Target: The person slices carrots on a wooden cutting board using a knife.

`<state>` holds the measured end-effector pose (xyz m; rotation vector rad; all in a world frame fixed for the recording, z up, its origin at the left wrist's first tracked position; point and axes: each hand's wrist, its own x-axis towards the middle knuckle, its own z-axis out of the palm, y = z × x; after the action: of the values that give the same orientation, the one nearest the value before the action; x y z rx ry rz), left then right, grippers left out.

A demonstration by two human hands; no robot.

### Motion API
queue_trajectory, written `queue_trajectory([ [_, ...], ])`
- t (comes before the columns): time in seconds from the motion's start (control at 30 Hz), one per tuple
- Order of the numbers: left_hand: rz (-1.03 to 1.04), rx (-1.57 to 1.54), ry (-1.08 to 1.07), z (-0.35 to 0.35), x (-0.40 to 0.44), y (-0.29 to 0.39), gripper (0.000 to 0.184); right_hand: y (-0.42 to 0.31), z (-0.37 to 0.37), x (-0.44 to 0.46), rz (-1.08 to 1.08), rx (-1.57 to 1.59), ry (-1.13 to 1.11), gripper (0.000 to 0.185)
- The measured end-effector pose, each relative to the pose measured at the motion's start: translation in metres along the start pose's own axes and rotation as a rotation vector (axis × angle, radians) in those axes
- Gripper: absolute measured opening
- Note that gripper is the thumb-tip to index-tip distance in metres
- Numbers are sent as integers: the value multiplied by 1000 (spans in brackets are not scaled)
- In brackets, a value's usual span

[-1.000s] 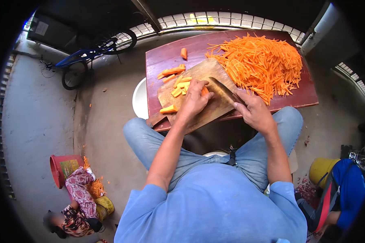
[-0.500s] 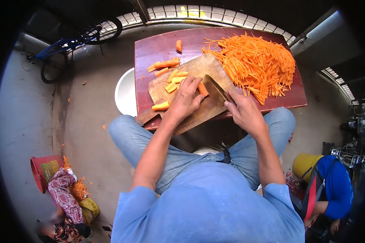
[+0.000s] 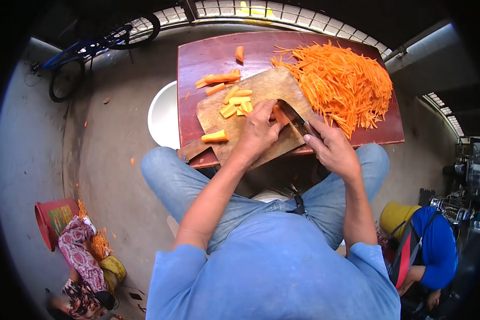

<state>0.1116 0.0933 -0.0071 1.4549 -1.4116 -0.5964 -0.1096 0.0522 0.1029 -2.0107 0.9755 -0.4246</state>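
On the tilted wooden cutting board [image 3: 213, 112], my left hand [image 3: 258, 129] grips a carrot piece [image 3: 280, 115] with curled fingertips. My right hand [image 3: 334, 150] is wrapped round the handle of a knife [image 3: 295, 115], whose dark blade stands right beside that carrot piece and my left fingers. Left of my hand lie several cut yellow-orange carrot chunks [image 3: 239, 100], and a single longer chunk [image 3: 215, 136] rests nearer the board's left edge. A big heap of carrot shreds [image 3: 346, 85] covers the right side of the red table [image 3: 208, 56].
More carrot pieces [image 3: 218, 78] and a lone stub [image 3: 239, 54] lie behind the board. A white basin [image 3: 162, 117] stands left of the table. Two other people sit low behind me: one by a red bucket [image 3: 47, 226], one by a yellow bucket [image 3: 396, 216]. A bicycle [image 3: 69, 74] leans far left.
My left hand has shifted right with the carrot piece, and the knife blade has come up against it. Some yellow-orange chunks now lie differently on the board. The view has tilted slightly.
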Motion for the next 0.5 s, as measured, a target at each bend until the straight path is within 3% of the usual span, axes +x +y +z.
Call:
queue_trajectory([
  [0.13, 46, 52, -2, 3, -11, 8, 58, 3, -13, -10, 65, 19, -72, 20],
  [0.23, 69, 53, 8, 3, -17, 6, 51, 12, 0, -20, 35, 28, -18, 35],
  [0.5, 208, 285, -63, 0, -13, 12, 38, 17, 11, -33, 60, 100, 43, 37],
])
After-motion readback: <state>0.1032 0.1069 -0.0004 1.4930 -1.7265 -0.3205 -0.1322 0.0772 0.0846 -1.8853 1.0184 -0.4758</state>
